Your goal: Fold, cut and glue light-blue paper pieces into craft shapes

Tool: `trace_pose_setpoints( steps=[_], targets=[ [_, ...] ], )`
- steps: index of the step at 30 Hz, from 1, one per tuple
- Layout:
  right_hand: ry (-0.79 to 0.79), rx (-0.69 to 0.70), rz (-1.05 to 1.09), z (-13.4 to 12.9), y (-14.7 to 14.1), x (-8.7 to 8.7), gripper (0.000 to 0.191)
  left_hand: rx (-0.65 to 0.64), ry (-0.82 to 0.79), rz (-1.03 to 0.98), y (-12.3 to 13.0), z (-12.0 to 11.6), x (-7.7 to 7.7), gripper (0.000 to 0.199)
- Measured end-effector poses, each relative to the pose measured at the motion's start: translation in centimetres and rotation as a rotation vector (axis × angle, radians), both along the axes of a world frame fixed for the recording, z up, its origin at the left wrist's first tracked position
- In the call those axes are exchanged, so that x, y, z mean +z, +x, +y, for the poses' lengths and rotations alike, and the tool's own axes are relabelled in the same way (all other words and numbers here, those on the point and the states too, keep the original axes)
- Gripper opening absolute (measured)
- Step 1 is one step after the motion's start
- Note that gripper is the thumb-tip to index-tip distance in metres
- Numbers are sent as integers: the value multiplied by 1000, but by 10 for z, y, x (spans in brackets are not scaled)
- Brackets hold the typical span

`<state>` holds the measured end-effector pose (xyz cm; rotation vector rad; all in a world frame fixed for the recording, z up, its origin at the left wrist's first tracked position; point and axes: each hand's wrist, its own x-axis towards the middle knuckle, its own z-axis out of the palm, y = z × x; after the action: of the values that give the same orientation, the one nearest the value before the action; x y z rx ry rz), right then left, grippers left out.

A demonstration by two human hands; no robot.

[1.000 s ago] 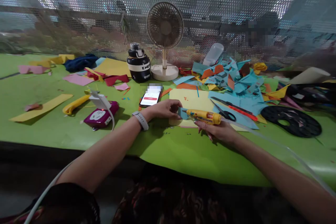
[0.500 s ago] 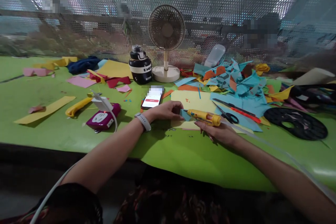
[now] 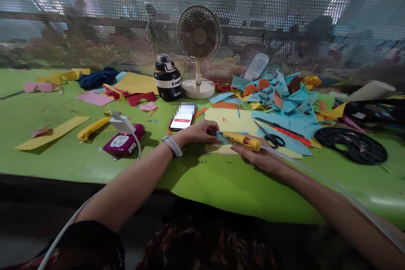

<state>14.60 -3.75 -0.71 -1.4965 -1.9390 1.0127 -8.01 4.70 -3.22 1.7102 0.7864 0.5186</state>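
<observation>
My left hand [image 3: 201,132], with a pale watch band at the wrist, pinches a small piece of blue paper [image 3: 223,138] between thumb and fingertips. My right hand [image 3: 258,158] is closed around a yellow pen-shaped tool [image 3: 243,140], its dark narrow tip pointing left at the blue paper. A pale cord appears to trail from the tool's back end along my right forearm. Whether the tip touches the paper I cannot tell. Beneath both hands lie pale yellow sheets [image 3: 229,118]. Black-handled scissors [image 3: 274,139] rest just beyond my right hand.
A phone [image 3: 182,118] lies past my left hand. Further back stand a fan [image 3: 198,36] and a dark bottle [image 3: 167,82]. Blue and orange paper scraps [image 3: 284,90] heap at right, near a black palette-shaped tray [image 3: 351,145]. At left are a purple power socket [image 3: 122,141] and a yellow-handled tool [image 3: 93,130].
The tool and my right hand have shifted slightly left, closer to my left fingertips. The blue paper now looks more tilted. The whole view has drifted a little.
</observation>
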Motion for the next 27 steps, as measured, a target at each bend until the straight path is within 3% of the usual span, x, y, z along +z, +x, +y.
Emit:
trace_pose_setpoints(
  steps=[27],
  targets=[
    [30,-15,-58,1,-2,0,34,19,-5,-5,0,-4,4,25]
  ],
)
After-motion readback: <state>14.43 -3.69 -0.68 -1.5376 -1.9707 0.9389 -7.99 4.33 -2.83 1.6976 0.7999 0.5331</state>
